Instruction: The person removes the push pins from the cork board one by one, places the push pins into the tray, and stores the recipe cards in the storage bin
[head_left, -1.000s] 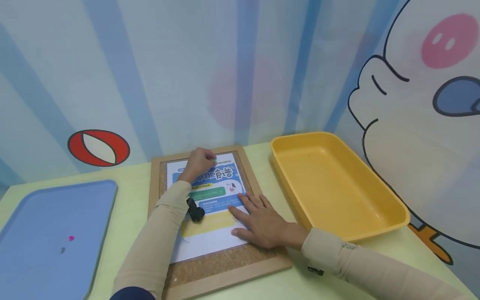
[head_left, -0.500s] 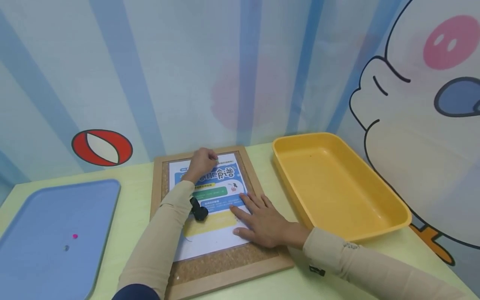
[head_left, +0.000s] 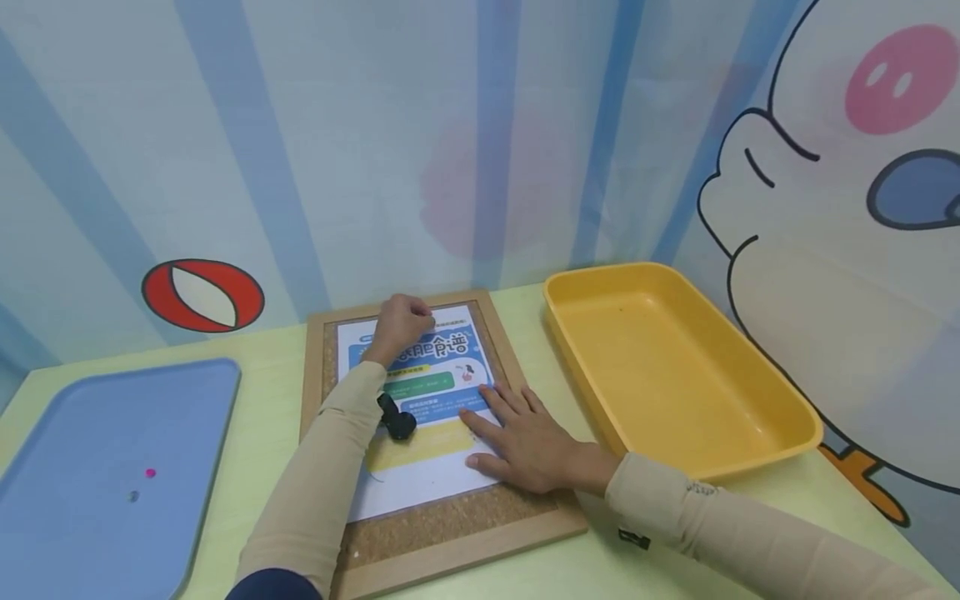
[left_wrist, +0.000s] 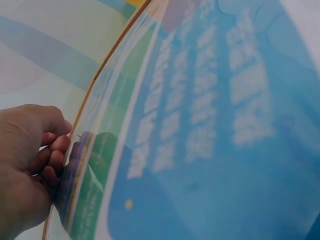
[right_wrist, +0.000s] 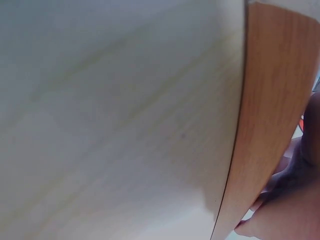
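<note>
A printed poster with blue, green and yellow panels lies on a wood-framed corkboard. My left hand is at the poster's top edge, thumb and fingers curled together. In the left wrist view a thin pin tip shows at the fingertips, close to the sheet; the rest of the push pin is hidden inside the fingers. My right hand lies flat with fingers spread on the poster's lower right side. The right wrist view shows part of that hand beyond the wooden frame.
A blue tray on the left bears a pink push pin and a clear one beside it. A deep yellow tray stands right of the board. A patterned wall covering rises behind the table.
A green bit seen earlier at my left fingertips is now hidden. Both hands have otherwise stayed in place; the view has shifted slightly.
</note>
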